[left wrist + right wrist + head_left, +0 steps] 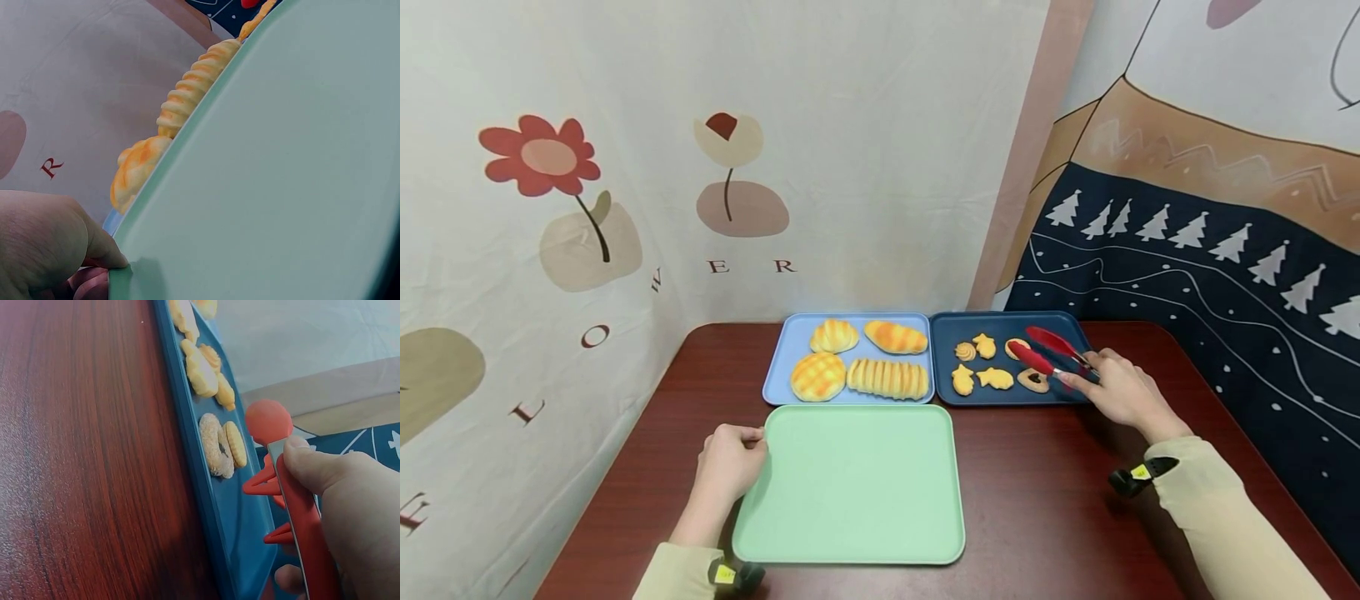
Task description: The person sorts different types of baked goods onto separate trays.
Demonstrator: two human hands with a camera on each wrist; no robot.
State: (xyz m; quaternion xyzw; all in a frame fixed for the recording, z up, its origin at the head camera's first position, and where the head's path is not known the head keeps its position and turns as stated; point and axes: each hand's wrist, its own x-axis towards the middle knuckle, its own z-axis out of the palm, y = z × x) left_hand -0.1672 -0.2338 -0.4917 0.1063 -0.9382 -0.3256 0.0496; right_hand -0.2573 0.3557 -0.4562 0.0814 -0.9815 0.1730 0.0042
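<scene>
My left hand (730,458) pinches the left rim of a pale green tray (857,483), near its far corner. The left wrist view shows the thumb (103,247) on top of that rim. My right hand (1123,387) grips a pair of red tongs (1033,359) over the right part of a dark blue tray (1000,401). The tongs' tips are apart, above a round cookie (1017,348) and a cookie with a dark centre (1033,381). In the right wrist view no cookie shows between the red tips. A fish-shaped cookie (996,378) and several others lie further left.
Left of the dark tray, touching it, is a light blue tray (778,367) with a long ridged bread (887,379), a round bread (818,377), a croissant (834,336) and an oval bread (896,337). All trays sit on a dark red wooden table (1037,500). Printed cloth (880,167) hangs behind.
</scene>
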